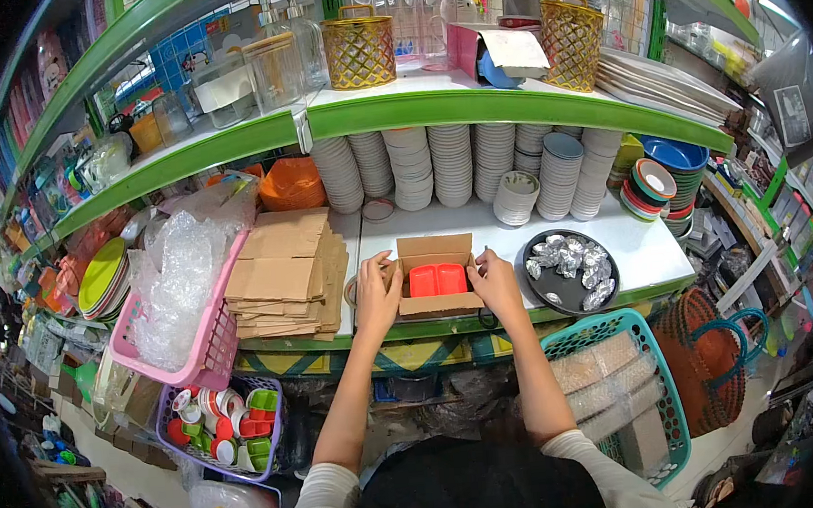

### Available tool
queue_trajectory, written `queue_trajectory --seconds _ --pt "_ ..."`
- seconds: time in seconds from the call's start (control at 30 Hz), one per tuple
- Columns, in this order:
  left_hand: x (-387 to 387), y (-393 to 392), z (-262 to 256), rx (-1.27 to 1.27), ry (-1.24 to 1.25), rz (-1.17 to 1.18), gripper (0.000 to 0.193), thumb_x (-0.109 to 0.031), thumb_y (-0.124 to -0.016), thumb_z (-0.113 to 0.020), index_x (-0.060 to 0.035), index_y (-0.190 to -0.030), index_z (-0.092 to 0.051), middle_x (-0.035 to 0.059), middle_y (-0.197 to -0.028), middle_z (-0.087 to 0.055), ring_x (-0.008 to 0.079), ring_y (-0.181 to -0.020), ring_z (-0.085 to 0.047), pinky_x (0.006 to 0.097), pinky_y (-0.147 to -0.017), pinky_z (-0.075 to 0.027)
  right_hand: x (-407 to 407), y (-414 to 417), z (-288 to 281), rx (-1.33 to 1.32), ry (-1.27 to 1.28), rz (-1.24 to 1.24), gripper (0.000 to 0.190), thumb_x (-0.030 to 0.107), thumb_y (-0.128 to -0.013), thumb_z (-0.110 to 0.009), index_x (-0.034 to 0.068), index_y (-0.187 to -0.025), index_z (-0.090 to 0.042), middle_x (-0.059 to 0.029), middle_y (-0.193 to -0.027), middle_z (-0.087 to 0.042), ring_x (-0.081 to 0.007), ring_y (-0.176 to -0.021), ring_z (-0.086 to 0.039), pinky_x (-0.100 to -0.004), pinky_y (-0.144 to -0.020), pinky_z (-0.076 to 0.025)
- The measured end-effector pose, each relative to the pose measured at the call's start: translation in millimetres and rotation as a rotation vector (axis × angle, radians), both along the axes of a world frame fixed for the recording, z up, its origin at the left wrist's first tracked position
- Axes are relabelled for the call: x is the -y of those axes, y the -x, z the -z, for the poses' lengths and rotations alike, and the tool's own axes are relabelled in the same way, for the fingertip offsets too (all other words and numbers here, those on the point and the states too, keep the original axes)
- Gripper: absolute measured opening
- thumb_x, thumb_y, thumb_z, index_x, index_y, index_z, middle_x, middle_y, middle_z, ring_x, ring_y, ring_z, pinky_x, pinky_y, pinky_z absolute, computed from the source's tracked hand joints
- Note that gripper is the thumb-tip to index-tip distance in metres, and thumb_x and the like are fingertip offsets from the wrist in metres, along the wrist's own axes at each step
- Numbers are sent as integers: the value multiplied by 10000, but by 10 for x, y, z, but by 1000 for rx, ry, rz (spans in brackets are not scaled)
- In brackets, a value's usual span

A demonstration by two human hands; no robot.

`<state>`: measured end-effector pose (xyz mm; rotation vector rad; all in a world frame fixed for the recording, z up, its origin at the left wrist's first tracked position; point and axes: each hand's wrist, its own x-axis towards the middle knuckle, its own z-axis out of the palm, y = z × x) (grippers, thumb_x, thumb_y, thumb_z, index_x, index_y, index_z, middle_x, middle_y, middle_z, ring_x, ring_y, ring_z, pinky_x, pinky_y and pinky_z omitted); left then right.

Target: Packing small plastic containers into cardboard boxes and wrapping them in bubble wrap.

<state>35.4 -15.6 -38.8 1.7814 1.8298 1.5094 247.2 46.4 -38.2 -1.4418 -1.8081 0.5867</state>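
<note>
An open cardboard box (441, 307) stands on the white shelf before me, its back flap raised. Inside it lies a red divided dish (437, 280) with two compartments. My left hand (379, 292) holds the box's left side, fingers at the side flap. On the right side, my right hand (496, 283) grips the other side flap. A black round tray (571, 272) with several foil-wrapped pieces (579, 258) sits right of my right hand. Flattened cardboard boxes (279, 275) are stacked left of my left hand.
Stacks of white bowls (452, 168) line the shelf's back. A pink basket (223, 340) of bubble wrap stands left, above a purple basket (275, 436) of small red, green and white dishes. At lower right is a teal basket (676, 405) with wrapped packages. A green shelf edge (452, 100) runs overhead.
</note>
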Motion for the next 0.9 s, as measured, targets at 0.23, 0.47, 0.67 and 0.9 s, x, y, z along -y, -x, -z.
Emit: queue_trajectory --seconds 0.23,0.47,0.67,0.9 --pt "-13 60 175 -116 16 162 537 -308 -922 -507 -72 -1386 -373 169 -1318 -396 349 -1224 -346 425 -1056 -258 -70 -116 172 -120 -137 -11 201 149 -813 -663 -32 -875 -602 -137 -664 -634 -196 -585 -602 -315 -559 -474" --pt "-37 57 205 63 -17 621 1264 -545 -565 -805 -86 -1485 -70 172 -1461 -164 343 -1372 -200 445 -1122 -213 -132 -197 328 -345 -109 -46 236 183 -804 -692 -25 -887 -619 -128 -647 -622 -183 -568 -585 -311 -556 -466" --pt "-36 -137 133 -28 -48 433 1352 -304 -442 -928 -66 -1474 -87 178 -1391 -260 359 -1318 -294 447 -1083 -308 -31 -191 234 -302 -112 -1 244 197 -818 -684 -29 -892 -630 -151 -692 -647 -203 -593 -614 -320 -567 -476" --pt "-137 -154 195 -94 -95 364 1187 -216 -518 -914 -40 -1428 -173 167 -1348 -356 318 -1272 -380 408 -1051 -350 145 -257 117 -216 -154 7 313 265 -864 -627 -37 -942 -656 -154 -698 -638 -198 -575 -594 -320 -557 -464"
